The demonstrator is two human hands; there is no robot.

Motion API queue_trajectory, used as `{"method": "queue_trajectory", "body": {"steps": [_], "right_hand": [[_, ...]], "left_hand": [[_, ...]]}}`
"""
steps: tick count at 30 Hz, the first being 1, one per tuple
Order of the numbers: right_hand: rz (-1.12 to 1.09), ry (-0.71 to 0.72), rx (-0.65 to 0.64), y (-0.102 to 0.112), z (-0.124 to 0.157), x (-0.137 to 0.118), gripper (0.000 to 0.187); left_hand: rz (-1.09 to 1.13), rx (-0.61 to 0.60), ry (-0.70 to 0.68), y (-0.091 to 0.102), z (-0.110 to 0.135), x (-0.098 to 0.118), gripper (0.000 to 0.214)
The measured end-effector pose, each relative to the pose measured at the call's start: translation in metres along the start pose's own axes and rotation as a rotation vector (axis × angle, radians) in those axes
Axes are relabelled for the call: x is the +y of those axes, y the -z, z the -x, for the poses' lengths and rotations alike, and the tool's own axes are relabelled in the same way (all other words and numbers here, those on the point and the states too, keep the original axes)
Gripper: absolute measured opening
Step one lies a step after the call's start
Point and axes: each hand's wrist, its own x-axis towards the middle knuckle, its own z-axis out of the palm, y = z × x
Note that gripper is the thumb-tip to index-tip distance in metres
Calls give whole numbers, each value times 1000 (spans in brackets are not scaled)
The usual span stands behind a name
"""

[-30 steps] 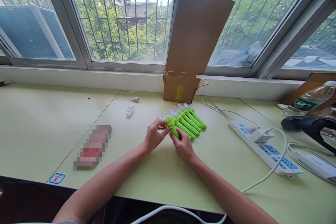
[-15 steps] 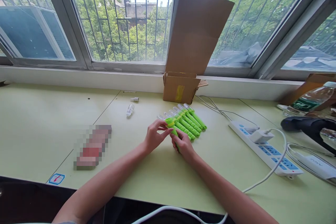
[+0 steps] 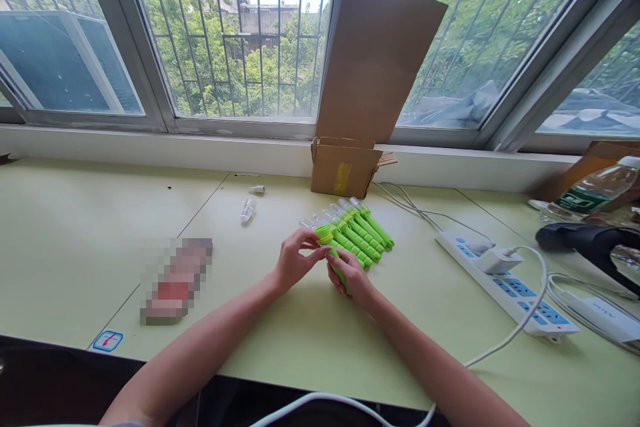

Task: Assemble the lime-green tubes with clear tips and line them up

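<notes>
A bright green tube with a clear tip [image 3: 325,235] is held by both hands, just in front of a row of others. My left hand [image 3: 296,257] pinches its upper end, by a yellow-green band, between thumb and fingers. My right hand [image 3: 354,275] is closed around the lower part, covering much of it. Several similar green tubes with clear tips [image 3: 364,239] lie side by side on the table, immediately behind and right of my hands.
A small clear bottle [image 3: 248,210] and a white-and-clear nozzle piece [image 3: 257,189] lie at the back left. A cardboard box [image 3: 345,170] stands against the sill. To the right are a power strip [image 3: 505,287], cables and a plastic bottle [image 3: 585,193]. A pixelated item [image 3: 177,280] lies left.
My right hand has shifted slightly right and down along the green tube, whose lower end shows a little more. My left hand stays nearly still.
</notes>
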Motion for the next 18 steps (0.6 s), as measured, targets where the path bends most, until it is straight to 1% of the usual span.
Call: {"method": "queue_trajectory", "body": {"steps": [4, 8, 12, 18], "right_hand": [[23, -8, 7, 0, 1, 0, 31], [-4, -8, 61, -4, 0, 2, 30], [-18, 25, 109, -6, -2, 3, 31], [-52, 35, 77, -5, -3, 1, 29]], "left_hand": [[-11, -4, 3, 0, 0, 0, 27], [-8, 2, 18, 1, -1, 0, 29], [-9, 6, 36, 2, -1, -1, 30], [-34, 5, 45, 1, 1, -1, 26]]}}
